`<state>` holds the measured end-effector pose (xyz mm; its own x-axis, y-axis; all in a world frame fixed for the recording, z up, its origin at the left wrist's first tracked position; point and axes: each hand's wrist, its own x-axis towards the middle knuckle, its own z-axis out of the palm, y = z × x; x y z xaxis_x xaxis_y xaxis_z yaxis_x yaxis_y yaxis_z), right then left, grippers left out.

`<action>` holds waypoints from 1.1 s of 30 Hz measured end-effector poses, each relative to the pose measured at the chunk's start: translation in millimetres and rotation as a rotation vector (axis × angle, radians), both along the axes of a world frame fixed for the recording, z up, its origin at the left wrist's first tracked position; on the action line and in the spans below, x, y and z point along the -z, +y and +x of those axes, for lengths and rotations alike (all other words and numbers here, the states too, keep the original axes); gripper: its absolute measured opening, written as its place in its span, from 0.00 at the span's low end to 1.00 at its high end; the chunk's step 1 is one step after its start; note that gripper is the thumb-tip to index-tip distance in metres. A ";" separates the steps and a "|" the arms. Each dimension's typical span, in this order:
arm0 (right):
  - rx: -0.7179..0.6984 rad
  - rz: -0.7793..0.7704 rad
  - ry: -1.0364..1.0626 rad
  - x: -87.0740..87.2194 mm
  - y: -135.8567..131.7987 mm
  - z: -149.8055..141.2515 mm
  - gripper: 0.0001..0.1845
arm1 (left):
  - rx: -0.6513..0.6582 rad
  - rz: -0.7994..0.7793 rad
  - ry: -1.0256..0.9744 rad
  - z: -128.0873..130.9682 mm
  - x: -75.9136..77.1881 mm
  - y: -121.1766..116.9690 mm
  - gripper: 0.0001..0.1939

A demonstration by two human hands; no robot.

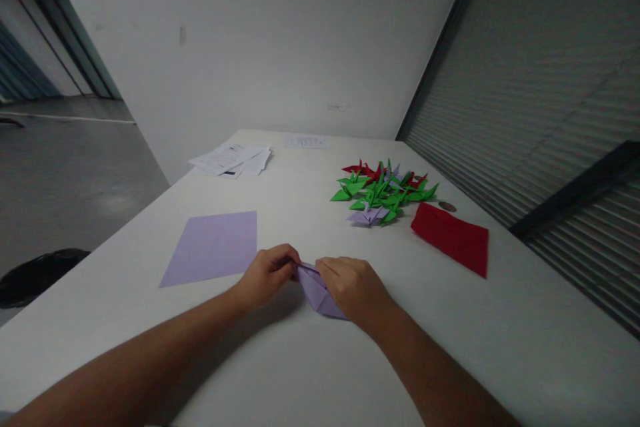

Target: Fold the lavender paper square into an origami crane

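Observation:
A partly folded piece of purple origami paper (pixel 316 292) is between my two hands, near the front middle of the white table. My left hand (pixel 270 272) pinches its upper left corner between thumb and fingers. My right hand (pixel 354 283) is closed over its right side, the fingers along the upper edge, and hides part of the folds. Left of my hands lies a flat, unfolded sheet of purple paper (pixel 215 247).
Several folded paper cranes (pixel 380 192) in green, red and purple sit in a pile at the back right. Beside them are red paper (pixel 453 237) and a small round brown object (pixel 447 206). Printed papers (pixel 233 159) lie at the back left. Blinds (pixel 530 93) border the right side.

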<state>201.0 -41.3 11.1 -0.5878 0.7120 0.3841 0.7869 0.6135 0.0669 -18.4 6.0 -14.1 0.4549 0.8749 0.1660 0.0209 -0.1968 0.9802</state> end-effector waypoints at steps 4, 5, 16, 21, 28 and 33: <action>-0.058 0.007 0.002 3.0 0.9 2.2 0.13 | -0.031 -0.096 -0.077 0.3 -1.4 1.8 0.05; -0.073 0.018 0.009 3.8 1.0 2.4 0.14 | -0.037 -0.119 -0.094 0.6 -1.7 1.7 0.06; -0.145 0.048 0.003 1.4 -0.9 0.6 0.18 | -0.082 -0.274 -0.325 6.2 -2.3 -1.3 0.15; -0.132 0.018 -0.008 2.2 0.1 0.3 0.18 | -0.095 -0.325 -0.331 6.8 -1.8 -1.4 0.16; -0.113 -0.002 -0.051 1.2 -0.2 -1.0 0.18 | -0.083 -0.364 -0.373 7.2 1.2 -0.1 0.15; -0.093 -0.034 -0.079 0.9 -0.6 -2.2 0.19 | -0.098 -0.377 -0.379 7.8 2.6 0.6 0.15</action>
<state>198.9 -41.9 10.3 -0.6796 0.6645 0.3107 0.7193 0.6869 0.1042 -10.6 6.6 -16.7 0.3375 0.9408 -0.0306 -0.3474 0.1547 0.9249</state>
